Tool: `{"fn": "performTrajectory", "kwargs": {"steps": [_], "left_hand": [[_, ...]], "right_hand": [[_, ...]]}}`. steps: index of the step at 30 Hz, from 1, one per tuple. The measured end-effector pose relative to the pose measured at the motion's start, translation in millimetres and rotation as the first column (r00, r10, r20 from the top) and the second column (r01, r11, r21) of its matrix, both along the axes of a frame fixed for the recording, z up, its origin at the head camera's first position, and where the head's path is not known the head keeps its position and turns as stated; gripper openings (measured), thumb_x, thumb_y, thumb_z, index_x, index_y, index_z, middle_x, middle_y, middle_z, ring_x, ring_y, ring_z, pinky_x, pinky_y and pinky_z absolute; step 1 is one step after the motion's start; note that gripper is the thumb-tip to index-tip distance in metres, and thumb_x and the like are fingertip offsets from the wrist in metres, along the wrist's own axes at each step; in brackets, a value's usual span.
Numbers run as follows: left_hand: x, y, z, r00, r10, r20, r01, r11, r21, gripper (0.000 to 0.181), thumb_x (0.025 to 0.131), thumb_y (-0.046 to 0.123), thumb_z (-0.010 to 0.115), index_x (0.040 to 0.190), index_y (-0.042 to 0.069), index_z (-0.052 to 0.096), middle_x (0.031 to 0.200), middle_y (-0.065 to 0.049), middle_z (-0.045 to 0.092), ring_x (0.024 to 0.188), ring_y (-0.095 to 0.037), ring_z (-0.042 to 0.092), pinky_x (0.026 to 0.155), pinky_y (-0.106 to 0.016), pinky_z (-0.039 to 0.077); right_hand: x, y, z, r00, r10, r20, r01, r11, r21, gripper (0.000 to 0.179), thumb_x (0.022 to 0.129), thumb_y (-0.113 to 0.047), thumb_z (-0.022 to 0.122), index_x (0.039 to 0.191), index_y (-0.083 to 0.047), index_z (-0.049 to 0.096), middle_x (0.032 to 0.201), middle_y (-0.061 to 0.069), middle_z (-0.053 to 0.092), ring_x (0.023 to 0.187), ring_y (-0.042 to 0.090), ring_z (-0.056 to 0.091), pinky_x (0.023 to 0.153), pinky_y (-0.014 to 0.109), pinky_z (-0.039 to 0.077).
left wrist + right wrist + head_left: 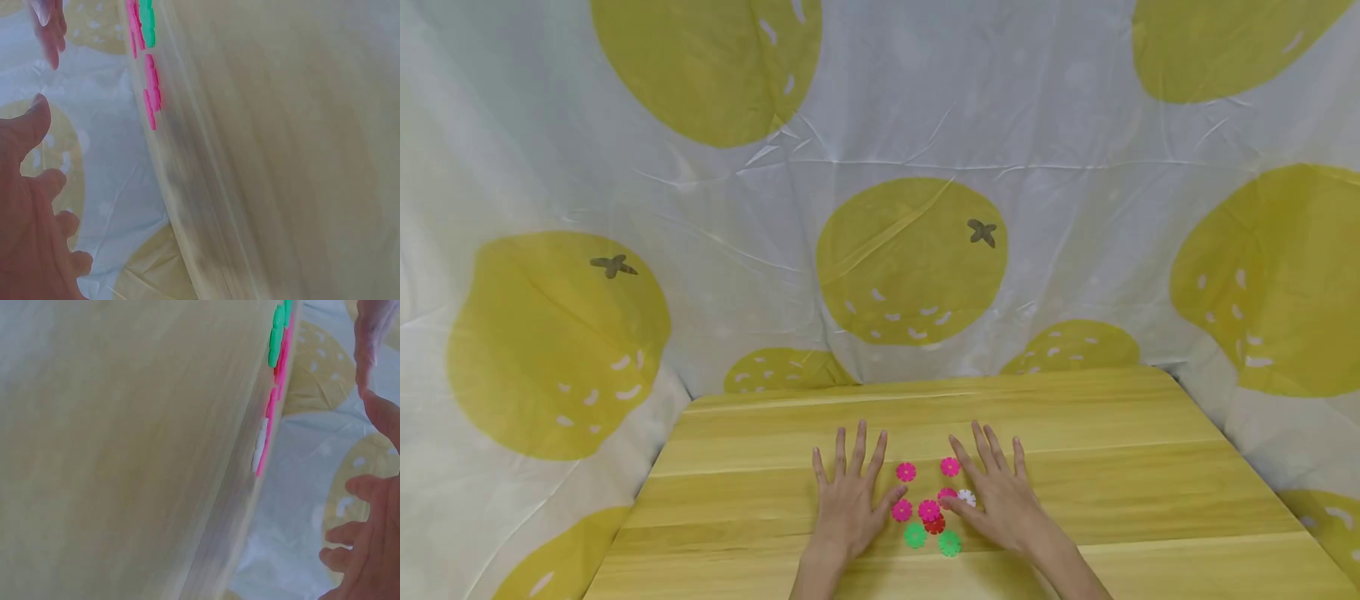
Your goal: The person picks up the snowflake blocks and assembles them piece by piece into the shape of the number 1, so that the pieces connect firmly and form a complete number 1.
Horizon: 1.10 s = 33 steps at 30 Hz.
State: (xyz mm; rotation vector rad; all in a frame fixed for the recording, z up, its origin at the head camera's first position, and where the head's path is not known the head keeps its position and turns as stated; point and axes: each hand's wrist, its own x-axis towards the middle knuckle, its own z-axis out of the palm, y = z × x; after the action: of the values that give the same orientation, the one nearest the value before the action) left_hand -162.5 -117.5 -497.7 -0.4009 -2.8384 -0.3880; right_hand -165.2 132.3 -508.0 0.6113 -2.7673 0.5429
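Several small notched plastic discs lie between my two hands on the wooden table: pink discs (pixel 906 472), green discs (pixel 915 535), a red disc (pixel 935 524) and a white disc (pixel 967 498). One pink disc (pixel 928 510) overlaps the red one. My left hand (pixel 847 508) is spread to the left of them, fingers straight and nothing held. My right hand (pixel 1003 504) spreads on the other side, its thumb and index finger partly over the pink and white discs in the head view. Both wrist views show the hands raised above the tabletop, apart from the discs.
The wood-grain table (pixel 737 450) has rounded far corners. Behind it and at both sides hangs a white cloth (pixel 910 108) printed with large yellow fruit.
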Motion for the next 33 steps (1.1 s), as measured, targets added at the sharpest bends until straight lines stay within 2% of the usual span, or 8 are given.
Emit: {"fn": "performTrajectory", "kwargs": {"steps": [9, 13, 16, 21, 25, 27, 30, 33], "left_hand": [[0.4, -0.1, -2.5, 1.000, -0.018, 0.004, 0.018, 1.000, 0.023, 0.074, 0.100, 0.053, 0.059, 0.161, 0.016, 0.038, 0.170, -0.019, 0.026, 0.155, -0.049, 0.023, 0.118, -0.079, 0.015], [-0.9, -2.7, -2.5, 0.996, -0.056, 0.065, 0.052, 0.997, 0.066, 0.074, 0.101, 0.051, 0.058, 0.162, 0.015, 0.036, 0.170, -0.020, 0.025, 0.155, -0.047, 0.026, 0.120, -0.075, 0.018], [-2.9, -5.4, -2.5, 0.987, -0.110, 0.120, 0.091, 0.984, 0.152, 0.072, 0.100, 0.045, 0.064, 0.159, 0.012, 0.040, 0.167, -0.023, 0.031, 0.152, -0.048, 0.032, 0.120, -0.073, 0.025], [-5.5, -10.4, -3.9, 0.961, -0.206, 0.185, 0.145, 0.943, 0.298, 0.062, 0.090, 0.026, 0.081, 0.145, 0.008, 0.058, 0.147, -0.022, 0.056, 0.135, -0.044, 0.053, 0.108, -0.066, 0.045], [-7.4, -13.4, -6.0, 0.929, -0.270, 0.254, 0.162, 0.912, 0.376, 0.054, 0.084, 0.015, 0.086, 0.135, 0.008, 0.067, 0.124, -0.010, 0.064, 0.112, -0.030, 0.061, 0.093, -0.045, 0.056], [-9.0, -14.1, -7.3, 0.908, -0.306, 0.285, 0.160, 0.883, 0.441, 0.051, 0.083, 0.012, 0.087, 0.130, 0.006, 0.070, 0.115, -0.009, 0.064, 0.102, -0.025, 0.060, 0.086, -0.035, 0.056], [-10.7, -13.7, -8.8, 0.877, -0.356, 0.322, 0.140, 0.832, 0.537, 0.045, 0.080, 0.006, 0.087, 0.122, 0.003, 0.074, 0.108, -0.010, 0.066, 0.092, -0.022, 0.059, 0.079, -0.028, 0.053], [-11.8, -12.2, -9.6, 0.863, -0.379, 0.334, 0.124, 0.800, 0.587, 0.043, 0.076, 0.002, 0.089, 0.117, -0.001, 0.075, 0.104, -0.011, 0.067, 0.087, -0.020, 0.057, 0.076, -0.026, 0.052]], "right_hand": [[-1.4, 2.7, 1.5, 0.999, 0.008, 0.035, -0.006, 0.999, -0.038, 0.077, 0.096, -0.049, 0.067, 0.159, -0.012, 0.040, 0.169, 0.026, 0.021, 0.155, 0.048, 0.024, 0.119, 0.077, 0.012], [-3.9, 4.9, 2.9, 0.987, 0.065, 0.145, -0.043, 0.988, -0.149, 0.074, 0.099, -0.043, 0.068, 0.160, -0.014, 0.039, 0.169, 0.026, 0.022, 0.155, 0.049, 0.024, 0.120, 0.077, 0.010], [-6.8, 7.4, 1.6, 0.958, 0.137, 0.252, -0.066, 0.960, -0.272, 0.071, 0.100, -0.041, 0.067, 0.161, -0.016, 0.039, 0.168, 0.026, 0.025, 0.152, 0.052, 0.028, 0.119, 0.077, 0.017], [-13.6, 11.3, -4.0, 0.908, 0.248, 0.339, -0.071, 0.886, -0.459, 0.062, 0.101, -0.037, 0.067, 0.155, -0.014, 0.047, 0.156, 0.022, 0.046, 0.142, 0.053, 0.043, 0.110, 0.074, 0.038], [-19.4, 15.8, -7.9, 0.872, 0.333, 0.359, -0.079, 0.820, -0.567, 0.053, 0.100, -0.031, 0.069, 0.147, -0.007, 0.057, 0.137, 0.016, 0.061, 0.131, 0.045, 0.055, 0.108, 0.063, 0.047], [-21.3, 18.0, -9.4, 0.847, 0.373, 0.380, -0.077, 0.792, -0.606, 0.049, 0.100, -0.026, 0.070, 0.142, -0.003, 0.060, 0.132, 0.017, 0.064, 0.125, 0.043, 0.058, 0.105, 0.051, 0.053], [-23.5, 20.1, -11.4, 0.820, 0.395, 0.415, -0.050, 0.771, -0.634, 0.044, 0.097, -0.018, 0.073, 0.135, 0.001, 0.065, 0.125, 0.019, 0.066, 0.111, 0.032, 0.061, 0.093, 0.030, 0.056], [-26.2, 21.4, -14.1, 0.808, 0.387, 0.445, -0.017, 0.769, -0.639, 0.040, 0.093, -0.014, 0.077, 0.129, 0.002, 0.069, 0.119, 0.020, 0.069, 0.100, 0.021, 0.061, 0.081, 0.020, 0.052]]}}
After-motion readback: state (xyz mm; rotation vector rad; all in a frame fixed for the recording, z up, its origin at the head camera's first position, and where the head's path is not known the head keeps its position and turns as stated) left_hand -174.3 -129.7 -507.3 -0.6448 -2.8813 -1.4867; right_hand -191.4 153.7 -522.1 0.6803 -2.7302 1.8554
